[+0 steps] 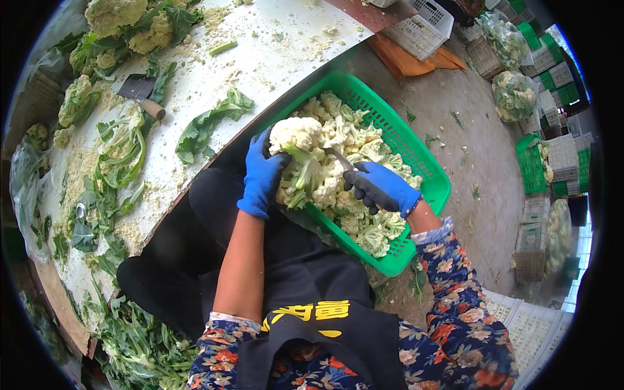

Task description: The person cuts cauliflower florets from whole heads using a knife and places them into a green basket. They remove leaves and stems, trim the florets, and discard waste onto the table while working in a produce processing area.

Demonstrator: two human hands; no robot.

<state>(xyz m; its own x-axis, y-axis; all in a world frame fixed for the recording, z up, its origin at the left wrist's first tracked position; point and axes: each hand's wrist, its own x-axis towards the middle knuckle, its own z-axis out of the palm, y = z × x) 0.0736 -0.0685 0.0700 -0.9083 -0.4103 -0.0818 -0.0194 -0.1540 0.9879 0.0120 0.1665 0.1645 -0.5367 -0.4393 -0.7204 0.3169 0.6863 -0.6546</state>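
My left hand (263, 173), in a blue and black glove, grips a cauliflower head (295, 134) with green stalks at its underside. The head is over the near left side of a green plastic basket (436, 170) filled with cut cauliflower florets (375, 146). My right hand (382, 187), gloved alike, is closed around the handle of a small knife (339, 158). Its dark, narrow blade points up and left to the cauliflower; the tip is hidden among the white pieces. A cleaver (137, 87) with a wooden handle lies on the white table (258, 53).
Cauliflower heads (114, 17) and leaf trimmings (209, 124) lie on the table. A heap of leaves (141, 341) is at the lower left. White crates (419, 36), an orange sheet (397, 58) and bagged cauliflower (514, 95) stand or lie on the right-hand floor.
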